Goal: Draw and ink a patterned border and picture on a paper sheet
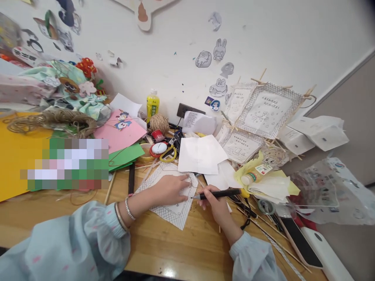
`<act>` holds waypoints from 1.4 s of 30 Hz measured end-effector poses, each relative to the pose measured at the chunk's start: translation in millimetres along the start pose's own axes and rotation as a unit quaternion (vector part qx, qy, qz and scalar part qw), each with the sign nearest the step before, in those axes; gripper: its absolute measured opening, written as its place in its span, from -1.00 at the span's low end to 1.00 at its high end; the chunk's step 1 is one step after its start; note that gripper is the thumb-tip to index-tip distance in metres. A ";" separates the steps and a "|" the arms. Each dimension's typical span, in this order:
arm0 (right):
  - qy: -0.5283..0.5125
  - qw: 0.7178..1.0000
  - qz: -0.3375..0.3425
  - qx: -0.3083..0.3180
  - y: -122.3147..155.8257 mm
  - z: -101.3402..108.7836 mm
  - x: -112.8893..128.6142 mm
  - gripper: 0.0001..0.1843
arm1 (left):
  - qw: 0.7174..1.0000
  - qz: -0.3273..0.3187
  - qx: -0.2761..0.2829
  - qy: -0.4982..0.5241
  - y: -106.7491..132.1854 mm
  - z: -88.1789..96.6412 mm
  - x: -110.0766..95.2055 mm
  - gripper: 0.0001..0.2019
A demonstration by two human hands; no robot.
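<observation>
A patterned paper sheet (pixel 175 212) with a printed border lies on the wooden table (pixel 175 249) in front of me. My left hand (pixel 168 190) rests flat on it, fingers stretched out, pinning it down. My right hand (pixel 215 205) is closed around a black pen with a yellow end (pixel 222 193), held nearly level, its tip touching the sheet just right of my left fingers. Both wrists come out of pale blue sleeves; the left one wears bracelets.
White paper sheets (pixel 200 154), yellow-handled scissors (pixel 168 154), a twine ball (pixel 159 123), a yellow bottle (pixel 152 104) and coloured card (pixel 17 156) crowd the back. A glue bottle (pixel 254 175), tape roll (pixel 265 206), thin sticks and a phone (pixel 299 240) lie at the right. Paper lantern panels (pixel 266 113) lean on the wall.
</observation>
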State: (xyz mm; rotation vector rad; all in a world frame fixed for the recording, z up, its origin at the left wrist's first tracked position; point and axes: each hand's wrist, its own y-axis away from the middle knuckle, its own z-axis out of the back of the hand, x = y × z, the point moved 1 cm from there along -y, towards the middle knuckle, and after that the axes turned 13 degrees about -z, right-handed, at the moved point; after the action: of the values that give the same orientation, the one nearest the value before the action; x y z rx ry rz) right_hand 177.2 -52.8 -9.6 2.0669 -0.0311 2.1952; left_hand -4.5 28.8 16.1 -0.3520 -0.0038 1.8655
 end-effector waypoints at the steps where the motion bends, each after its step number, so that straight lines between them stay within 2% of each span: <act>1: 0.002 1.000 -0.008 0.003 0.3 -0.6 -1.1 -0.68 | 1.000 0.005 0.006 -0.007 0.0 -1.5 0.9 -0.61; 7: 0.058 0.998 -0.022 -0.008 3.8 -3.2 -3.6 -0.68 | 1.000 0.015 0.015 -0.016 -1.3 -1.6 3.7 -0.57; 12: 0.038 0.999 -0.033 0.000 0.1 -4.9 -3.9 -0.66 | 1.000 0.023 0.017 -0.003 -1.0 0.1 4.3 -0.54; 14: 0.007 0.999 -0.040 -0.004 -2.6 -3.9 -3.2 -0.65 | 1.000 0.003 0.024 0.015 0.5 2.2 7.3 -0.51; 18: -0.035 0.998 -0.047 -0.012 -6.6 -1.0 -1.2 -0.64 | 0.992 -0.076 0.063 0.075 5.2 10.9 14.3 -0.44; 23: -0.028 0.999 -0.024 -0.040 -6.8 3.2 -2.0 -0.69 | 0.985 -0.089 0.092 0.117 7.6 19.9 15.9 -0.44; 25: -0.037 0.998 -0.010 -0.058 -6.9 5.1 -2.6 -0.70 | 0.986 -0.091 0.080 0.119 6.9 20.6 15.6 -0.51; 27: -0.049 0.996 0.000 -0.075 -7.2 6.7 -2.4 -0.71 | 0.990 -0.082 0.045 0.104 5.9 20.4 16.9 -0.60; 31: -0.064 0.991 0.005 -0.118 -7.0 7.9 0.4 -0.72 | 0.998 -0.031 -0.021 0.058 5.3 20.0 23.3 -0.68; 37: -0.065 0.984 0.009 -0.163 -4.3 6.4 3.4 -0.69 | 0.996 -0.052 0.030 0.063 9.4 15.9 26.3 -0.59; 42: -0.054 0.986 0.010 -0.159 -3.1 5.3 2.9 -0.68 | 0.995 -0.061 0.022 0.073 10.0 11.5 28.2 -0.59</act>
State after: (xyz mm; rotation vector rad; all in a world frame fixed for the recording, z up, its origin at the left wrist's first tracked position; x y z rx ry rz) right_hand 182.6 -50.0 -6.7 2.0053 -0.3885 1.9349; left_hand -24.4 53.8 18.6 -0.4472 0.1140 1.7127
